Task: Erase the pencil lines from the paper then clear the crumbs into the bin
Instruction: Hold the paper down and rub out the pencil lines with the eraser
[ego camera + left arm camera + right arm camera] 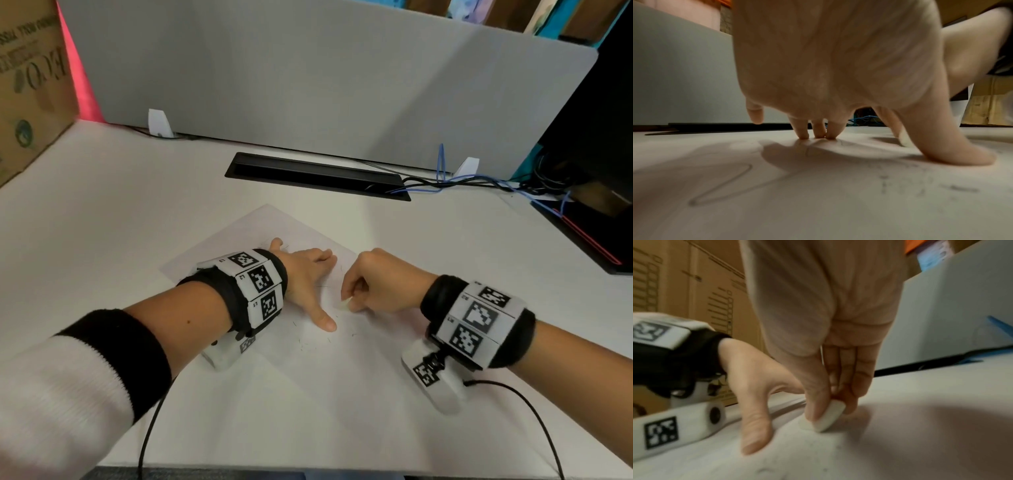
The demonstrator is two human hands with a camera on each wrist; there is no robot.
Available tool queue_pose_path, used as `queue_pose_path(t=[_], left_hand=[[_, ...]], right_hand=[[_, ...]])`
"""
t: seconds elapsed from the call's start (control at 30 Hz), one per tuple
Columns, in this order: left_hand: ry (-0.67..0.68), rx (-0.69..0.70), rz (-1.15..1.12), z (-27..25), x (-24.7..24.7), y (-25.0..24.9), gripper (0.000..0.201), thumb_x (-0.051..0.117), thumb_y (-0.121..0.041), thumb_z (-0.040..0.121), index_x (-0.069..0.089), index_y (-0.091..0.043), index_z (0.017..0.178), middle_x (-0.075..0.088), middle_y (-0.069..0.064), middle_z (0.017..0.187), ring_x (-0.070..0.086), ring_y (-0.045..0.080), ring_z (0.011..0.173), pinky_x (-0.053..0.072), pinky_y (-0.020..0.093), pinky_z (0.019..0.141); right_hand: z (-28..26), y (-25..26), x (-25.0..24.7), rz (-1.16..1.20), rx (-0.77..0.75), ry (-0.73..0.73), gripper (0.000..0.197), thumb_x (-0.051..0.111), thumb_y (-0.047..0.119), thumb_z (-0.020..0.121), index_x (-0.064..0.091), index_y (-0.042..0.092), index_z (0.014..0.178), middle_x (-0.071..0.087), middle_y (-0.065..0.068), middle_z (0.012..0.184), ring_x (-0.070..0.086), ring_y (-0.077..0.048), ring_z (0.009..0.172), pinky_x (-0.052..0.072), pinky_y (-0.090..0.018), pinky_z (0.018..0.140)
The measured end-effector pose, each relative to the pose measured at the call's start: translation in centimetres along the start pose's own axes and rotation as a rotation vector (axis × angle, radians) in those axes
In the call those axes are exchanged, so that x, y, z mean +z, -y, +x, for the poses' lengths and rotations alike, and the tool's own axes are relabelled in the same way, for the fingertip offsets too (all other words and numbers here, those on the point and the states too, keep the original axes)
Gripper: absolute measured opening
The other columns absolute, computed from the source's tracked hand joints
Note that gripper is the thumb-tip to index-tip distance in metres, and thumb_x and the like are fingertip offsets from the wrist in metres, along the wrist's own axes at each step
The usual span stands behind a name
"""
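Note:
A white sheet of paper (274,226) lies at an angle on the white desk. My left hand (305,274) presses flat on it with spread fingers (819,131) and thumb down. A looping pencil line (721,183) shows on the paper under that wrist. My right hand (373,284) pinches a small white eraser (827,417) between thumb and fingers, its end touching the paper just right of my left thumb (756,431). Dark eraser crumbs (310,342) lie scattered on the paper near the thumb. No bin is in view.
A grey partition (308,75) closes off the back of the desk, with a black cable slot (315,174) before it. A cardboard box (30,89) stands at the far left. Blue cables (479,181) and a black monitor base (582,233) sit at the right.

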State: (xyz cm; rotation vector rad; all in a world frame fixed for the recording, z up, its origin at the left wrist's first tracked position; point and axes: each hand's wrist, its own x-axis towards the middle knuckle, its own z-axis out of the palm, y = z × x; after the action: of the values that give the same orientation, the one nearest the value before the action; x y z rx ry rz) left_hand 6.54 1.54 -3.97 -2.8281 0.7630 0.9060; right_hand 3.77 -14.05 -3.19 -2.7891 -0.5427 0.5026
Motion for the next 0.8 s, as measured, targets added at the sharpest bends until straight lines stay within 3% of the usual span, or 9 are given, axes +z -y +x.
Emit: queue_pose_path(t=[0.13,0.23,0.4,0.5,0.6,0.7,0.8], left_hand=[[-0.013,0.020,-0.008,0.0,0.0,0.1,0.116,0.058,-0.077,0.064,-0.011,-0.036,0.147,-0.013,-0.020,0.155,-0.002,0.008,0.144,-0.011,0.052,0.112],[-0.012,0.025,-0.020,0.0,0.0,0.1,0.114,0.059,-0.076,0.065,-0.010,-0.038,0.147,-0.011,-0.021,0.155,0.000,0.008,0.144,-0.011,0.052,0.112],[0.015,0.010,0.013,0.1,0.0,0.0,0.116,0.057,-0.076,0.067,-0.014,-0.033,0.147,-0.017,-0.019,0.154,-0.005,0.007,0.144,-0.011,0.051,0.112],[0.005,0.025,0.004,0.2,0.0,0.1,0.115,0.058,-0.076,0.066,-0.012,-0.035,0.148,-0.014,-0.020,0.155,-0.002,0.007,0.144,-0.012,0.053,0.111],[-0.002,0.041,-0.024,0.2,0.0,0.1,0.114,0.060,-0.075,0.065,-0.010,-0.038,0.147,-0.010,-0.021,0.155,-0.001,0.007,0.144,-0.012,0.054,0.110],[0.011,0.030,-0.020,0.1,-0.1,0.1,0.114,0.059,-0.075,0.066,-0.012,-0.037,0.147,-0.015,-0.020,0.154,-0.005,0.007,0.144,-0.013,0.055,0.110],[0.026,0.014,0.001,0.0,-0.1,0.1,0.116,0.058,-0.074,0.068,-0.016,-0.032,0.147,-0.019,-0.018,0.154,-0.009,0.007,0.144,-0.013,0.056,0.111]], right_hand=[[1.4,-0.1,-0.8,0.004,0.012,-0.096,0.017,0.068,0.008,0.078,0.073,0.011,0.094,0.062,0.001,0.079,0.054,-0.010,0.075,0.038,-0.008,0.063],[2.4,-0.2,-1.0,0.005,0.034,-0.122,0.019,0.067,0.007,0.078,0.073,0.010,0.095,0.066,-0.005,0.086,0.054,-0.011,0.078,0.040,-0.017,0.071],[0.2,0.2,-0.3,0.021,-0.018,0.014,0.014,0.070,0.014,0.078,0.074,0.012,0.091,0.066,0.001,0.073,0.055,-0.004,0.065,0.042,-0.010,0.064],[1.0,0.1,-0.9,0.025,-0.031,-0.046,0.013,0.072,0.014,0.077,0.075,0.012,0.090,0.066,0.001,0.075,0.052,0.000,0.062,0.039,-0.007,0.063],[2.6,-0.2,-1.1,0.021,-0.012,-0.123,0.016,0.070,0.007,0.077,0.074,0.010,0.092,0.068,-0.006,0.087,0.053,-0.007,0.069,0.039,-0.013,0.067],[1.9,-0.2,-0.7,0.006,0.001,-0.065,0.016,0.070,0.009,0.078,0.074,0.010,0.093,0.071,-0.010,0.087,0.058,-0.014,0.074,0.042,-0.015,0.067],[0.3,0.0,-0.4,0.013,-0.026,0.030,0.014,0.070,0.015,0.078,0.074,0.011,0.091,0.072,-0.008,0.081,0.059,-0.012,0.071,0.043,-0.011,0.067]])
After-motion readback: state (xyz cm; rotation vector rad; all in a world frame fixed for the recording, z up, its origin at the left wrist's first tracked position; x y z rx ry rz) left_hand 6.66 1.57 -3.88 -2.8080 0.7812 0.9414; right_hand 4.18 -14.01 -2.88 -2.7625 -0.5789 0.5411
